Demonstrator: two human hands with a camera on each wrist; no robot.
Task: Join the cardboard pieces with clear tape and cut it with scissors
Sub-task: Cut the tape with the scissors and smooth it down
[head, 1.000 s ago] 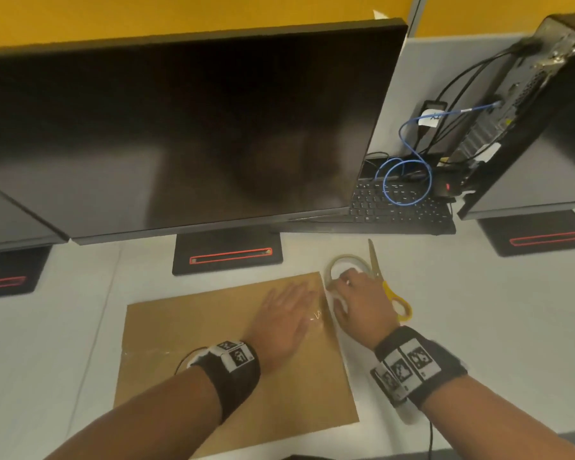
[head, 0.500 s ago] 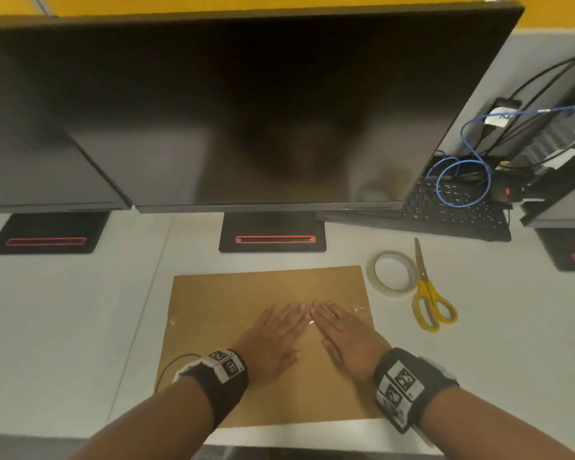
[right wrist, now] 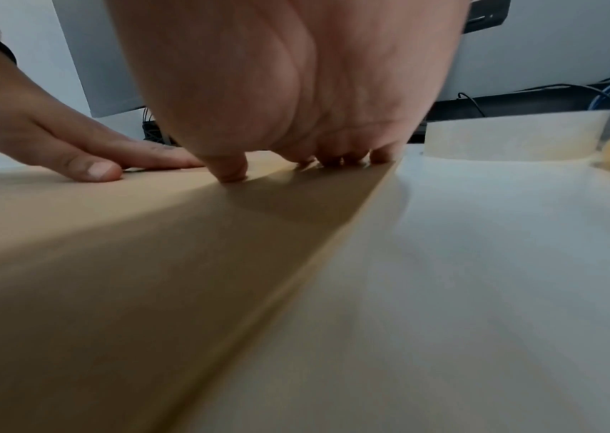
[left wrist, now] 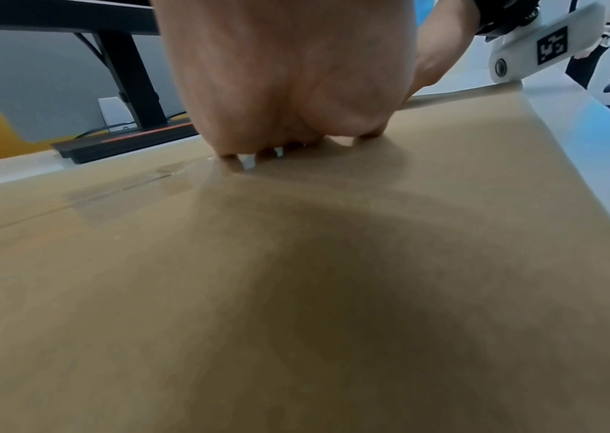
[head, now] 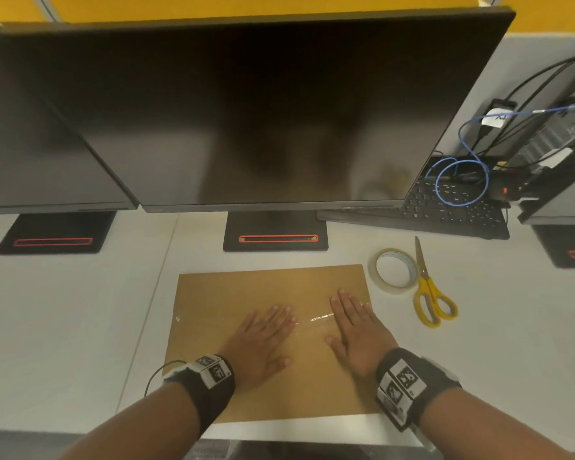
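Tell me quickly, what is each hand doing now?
Left hand: open, flat on the cardboard, holding nothing.
Right hand: open, fingers straight, pressing the clear tape strip on the cardboard.

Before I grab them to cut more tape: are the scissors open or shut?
Shut. The scissors lie flat on the desk, blades together in one point, right beside the tape roll; neither hand touches them.

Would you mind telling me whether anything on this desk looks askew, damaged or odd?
Nothing stands out. The brown cardboard sheet lies flat, both hands press the clear tape strip along it, and the tape roll and yellow-handled scissors lie beside it.
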